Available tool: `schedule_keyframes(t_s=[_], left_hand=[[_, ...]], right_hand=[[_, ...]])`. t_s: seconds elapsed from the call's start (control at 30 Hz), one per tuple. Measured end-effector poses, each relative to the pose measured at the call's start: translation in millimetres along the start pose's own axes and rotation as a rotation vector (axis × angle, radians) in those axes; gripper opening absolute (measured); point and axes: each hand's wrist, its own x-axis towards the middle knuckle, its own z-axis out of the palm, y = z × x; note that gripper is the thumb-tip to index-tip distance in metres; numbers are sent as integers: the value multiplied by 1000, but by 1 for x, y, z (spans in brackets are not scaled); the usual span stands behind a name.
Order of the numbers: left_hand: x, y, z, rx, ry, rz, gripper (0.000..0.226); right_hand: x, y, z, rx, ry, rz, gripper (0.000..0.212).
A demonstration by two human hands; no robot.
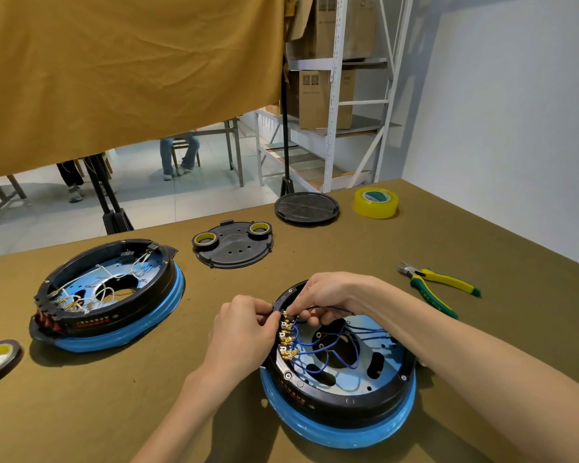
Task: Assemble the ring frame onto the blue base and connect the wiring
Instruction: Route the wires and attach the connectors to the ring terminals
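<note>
Fingertips of my left hand [244,324] and right hand [318,295] pinching brass terminals [286,335] at the ring frame's [331,401] 10 o'clock rim, frame seated on blue base [341,432], blue wires [328,349] looping inside, pliers [438,285] at 2 o'clock.

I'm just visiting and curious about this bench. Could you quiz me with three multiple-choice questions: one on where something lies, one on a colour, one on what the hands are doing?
1. Where do the pliers lie?
A. right of the near unit
B. inside the far unit
C. on the shelf

2. What colour are the wires in the near unit?
A. red
B. blue
C. green

3. What are the hands doing?
A. resting flat
B. holding tape
C. pinching at the gold terminals

Answers: 1 A, they lie on the table beyond the right forearm. 2 B, blue loops cross its inside. 3 C, the left hand and right hand meet at the terminal row.
</note>
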Motion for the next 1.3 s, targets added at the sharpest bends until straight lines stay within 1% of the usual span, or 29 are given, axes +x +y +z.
schedule_keyframes(t_s=[0.2, 0.3, 0.4, 0.47, 0.57, 0.63, 0.67, 0.73, 0.8, 0.9, 1.0, 1.13, 1.2, 1.3], left_hand=[[2, -2, -1, -1, -18, -15, 24], [3, -1, -2, -22, -24, -28, 24], [2, 0, -3, -48, -18, -29, 24], [2, -1, -4, -65, -33, -29, 23], [5, -4, -7, -84, -53, -42, 22], [6, -6, -7, -82, -61, -45, 22], [6, -6, -7, -81, -65, -45, 22], [6, -6, -7, -83, -70, -42, 22], [5, -6, -7, -83, -74, -40, 22], [4, -5, -7, -84, -63, -36, 20], [3, -5, -7, -78, -51, -25, 21], [4, -6, -7, -58, -51, -12, 23], [5, -7, -7, -58, -51, -12, 23], [7, -8, -7, -57, -57, -9, 24]], right_hand=[[2, 1, 4, -38, 39, -14, 11], [1, 1, 2, -61, 80, -52, 19], [-4, 4, 5, -144, 151, -170, 14], [-11, 8, 7, -268, 186, -280, 14], [-22, 13, 11, -494, 363, -439, 16], [-29, 16, 15, -578, 480, -558, 16], [-32, 17, 17, -617, 503, -605, 14], [-35, 18, 22, -664, 469, -624, 14], [-34, 19, 26, -703, 420, -572, 18], [-31, 21, 29, -750, 428, -537, 22], [-28, 19, 30, -756, 421, -533, 20], [-26, 14, 19, -757, 338, -528, 15], [-27, 14, 13, -745, 299, -547, 13], [-26, 16, 7, -733, 282, -586, 12]])
